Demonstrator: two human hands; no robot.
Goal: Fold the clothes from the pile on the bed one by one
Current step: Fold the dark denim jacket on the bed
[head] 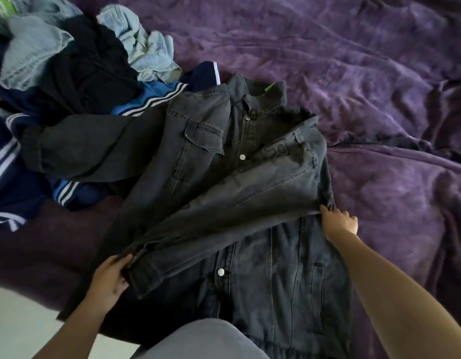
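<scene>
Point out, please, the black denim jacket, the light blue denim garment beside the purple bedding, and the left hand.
black denim jacket (289, 286): head view, lower front panel.
light blue denim garment (144, 47): head view, its crumpled middle.
left hand (109, 278): head view, back of the hand.

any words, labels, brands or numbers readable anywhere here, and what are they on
None can be read for certain.
Tone-on-tone lettering on the sleeve of the black denim jacket: too faint to read.
The green tag at its collar: too small to read.
White marks on the green thing at the top left: blurred.
</scene>
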